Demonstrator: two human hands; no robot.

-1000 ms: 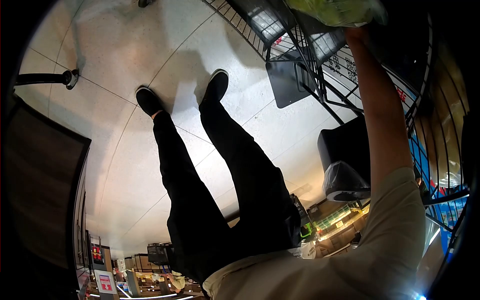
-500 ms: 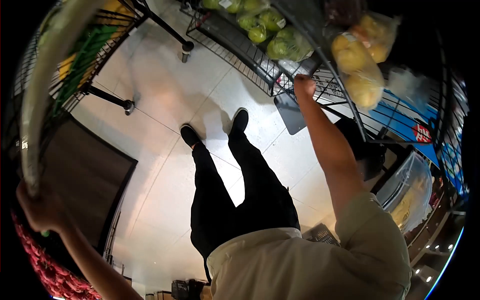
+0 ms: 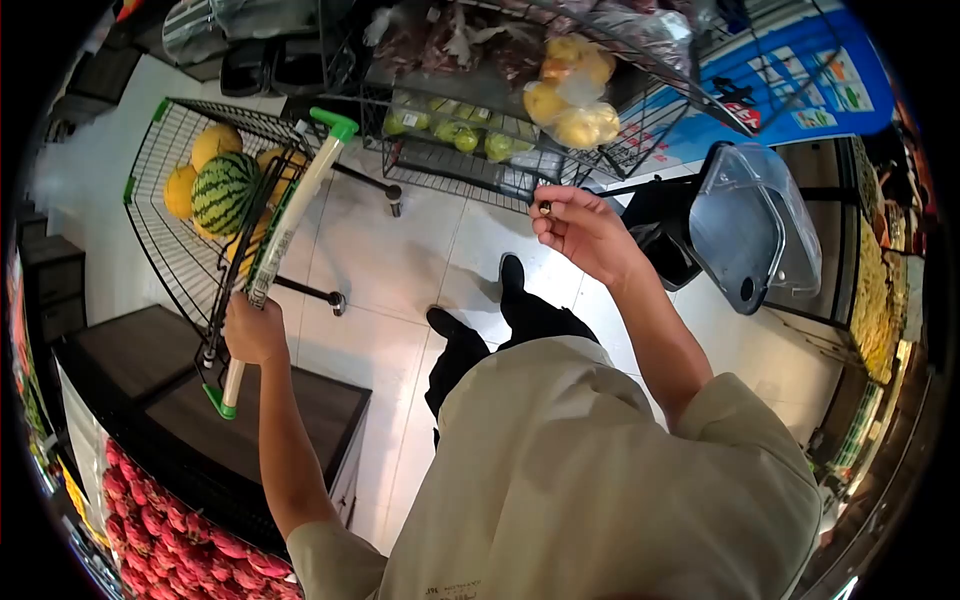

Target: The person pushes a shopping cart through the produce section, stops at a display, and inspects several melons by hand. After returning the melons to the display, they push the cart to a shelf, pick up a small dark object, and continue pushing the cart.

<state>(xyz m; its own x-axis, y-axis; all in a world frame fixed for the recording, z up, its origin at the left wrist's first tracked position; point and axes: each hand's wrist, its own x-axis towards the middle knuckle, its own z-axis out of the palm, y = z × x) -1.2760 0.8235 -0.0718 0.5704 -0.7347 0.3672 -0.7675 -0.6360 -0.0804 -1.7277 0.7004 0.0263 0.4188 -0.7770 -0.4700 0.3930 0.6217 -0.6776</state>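
Observation:
My left hand (image 3: 256, 332) is wrapped around the pale, green-ended handle (image 3: 297, 208) of a wire shopping cart (image 3: 165, 235). A striped watermelon (image 3: 225, 193) and several yellow melons (image 3: 216, 146) lie in the cart. In front of my body, my right hand (image 3: 588, 238) is raised with its fingers curled. Between thumb and fingers is a small dark object (image 3: 545, 209), too small to name. Just beyond that hand stands a black wire rack (image 3: 455, 172) with bagged green fruit (image 3: 465, 138) and bagged yellow fruit (image 3: 580, 105).
At the right a black bin (image 3: 665, 240) stands near a clear plastic lid (image 3: 800, 225). A blue printed panel (image 3: 840, 75) is behind the rack. Red dragon fruit (image 3: 165, 520) fill a display at lower left, beside a dark box-like stand (image 3: 250, 420). Pale tiles (image 3: 390, 270) cover the floor.
The view has tilted up and shows more of the cart and rack. My right hand has come away from the rack's edge, fingers now curled. My left hand still grips the handle.

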